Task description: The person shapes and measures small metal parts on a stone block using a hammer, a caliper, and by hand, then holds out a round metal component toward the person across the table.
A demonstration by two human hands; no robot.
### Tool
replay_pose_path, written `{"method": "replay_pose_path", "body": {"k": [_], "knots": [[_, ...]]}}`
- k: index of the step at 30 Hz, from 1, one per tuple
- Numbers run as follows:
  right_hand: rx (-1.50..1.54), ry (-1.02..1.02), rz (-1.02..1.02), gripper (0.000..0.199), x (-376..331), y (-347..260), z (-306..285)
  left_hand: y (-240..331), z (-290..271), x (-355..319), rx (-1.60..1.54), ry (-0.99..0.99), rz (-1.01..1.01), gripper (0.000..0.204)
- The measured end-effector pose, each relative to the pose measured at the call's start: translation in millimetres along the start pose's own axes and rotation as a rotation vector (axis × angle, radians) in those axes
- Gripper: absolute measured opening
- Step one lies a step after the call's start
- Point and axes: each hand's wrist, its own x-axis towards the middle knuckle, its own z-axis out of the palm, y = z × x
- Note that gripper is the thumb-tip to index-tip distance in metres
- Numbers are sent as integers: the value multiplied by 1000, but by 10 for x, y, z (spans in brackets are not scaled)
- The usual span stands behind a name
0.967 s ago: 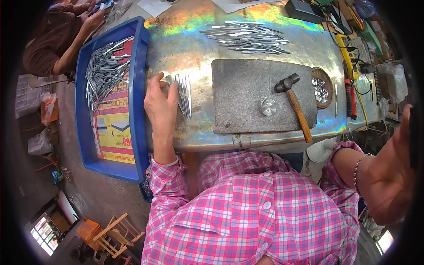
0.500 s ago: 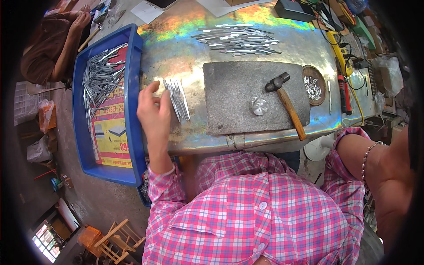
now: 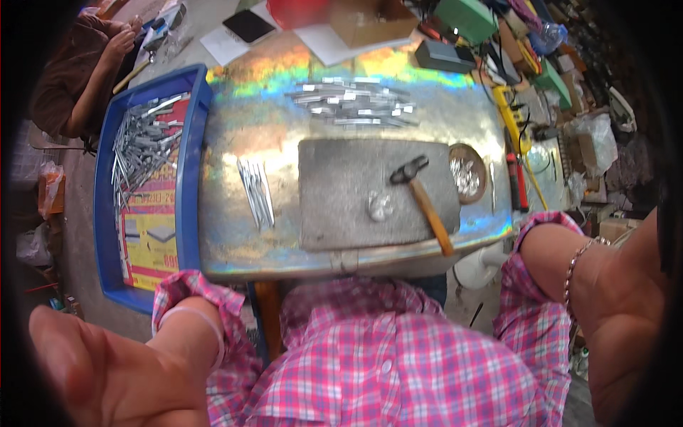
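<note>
My left hand (image 3: 114, 370) is raised close to the camera at the lower left, beside the blue tray. Its palm side and part of its fingers show, spread and holding nothing that I can see; the dark rim cuts off the rest. At the right edge my right hand (image 3: 626, 334) is also raised near the camera, its wrist wearing a beaded bracelet and its fingers out of sight. On the bench lies a dark slab (image 3: 334, 228) bearing a hammer (image 3: 428, 210) with a wooden handle and a small clear round object (image 3: 380, 206). Left of the slab rests a small bunch of thin metal rods (image 3: 257, 193).
A blue tray (image 3: 188, 178) at left holds many metal rods (image 3: 146, 146). More rods (image 3: 352, 103) lie behind the slab. A round bowl (image 3: 484, 178) contains small shiny pieces. Red-and-black tools and a yellow meter (image 3: 509, 117) stand right. Another person's arm (image 3: 92, 92) shows far left.
My left hand has left the rods on the bench and come back and up to the lower left. The view has shifted, so the bench sits lower and further left. My right hand stays raised.
</note>
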Motion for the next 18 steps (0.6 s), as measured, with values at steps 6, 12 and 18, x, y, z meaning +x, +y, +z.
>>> {"method": "replay_pose_path", "body": {"k": [6, 12, 18], "knots": [[16, 40, 2, 42, -47, -32, 115, 108, 774, 279, 134, -7, -15, 36], [47, 95, 44, 41, -126, 18, 122, 233, -1059, -223, 310, -32, -32, 35], [101, 257, 140, 40, -528, 102, 69, 332, -851, 179, 559, -136, 14, 35]]}}
